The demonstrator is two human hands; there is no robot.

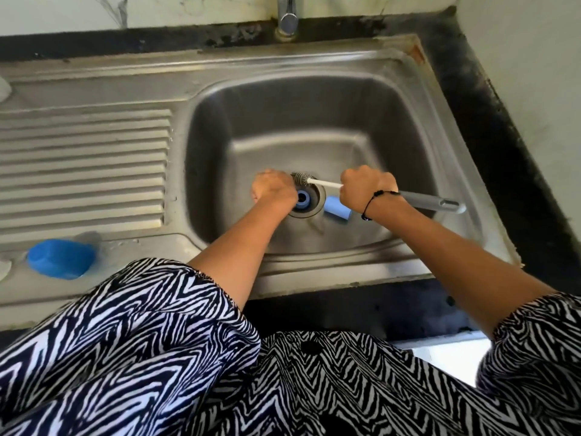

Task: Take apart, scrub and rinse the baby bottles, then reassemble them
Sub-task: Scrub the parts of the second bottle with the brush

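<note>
Ring [302,199]: blue, round, with a dark centre hole, lying over the drain at the bottom of the sink [220,99], touching the left hand's wrist side.

Cap [337,208]: pale blue, cylindrical, on its side on the sink floor just right of the drain, partly covered by the right hand.

Brush [303,178]: grey bristle head on a white stem, grey handle running out to the right past the wrist; the head lies just beside the left hand, above the ring.

Left hand [273,187]: fingers curled under, knuckles up. Whatever it holds is hidden beneath it; a bottle part cannot be made out.

Right hand [366,187]: closed in a fist round the brush where stem meets handle. A black cord bracelet [374,198] sits on the wrist.

Sink: steel, one basin holding ring, cap and brush head, with a ribbed drainboard [81,165] to the left.

Bottle [61,258]: blue, lying on its side on the drainboard's near edge, well apart from the basin; a clear part at its upper right end is too blurred to name.

Tap [287,17]: chrome, behind the basin, top cut off by the frame.

White items at the left edge: cut off, not identifiable.

Sleeves [163,325]: black-and-white zebra print, filling the foreground.
</note>
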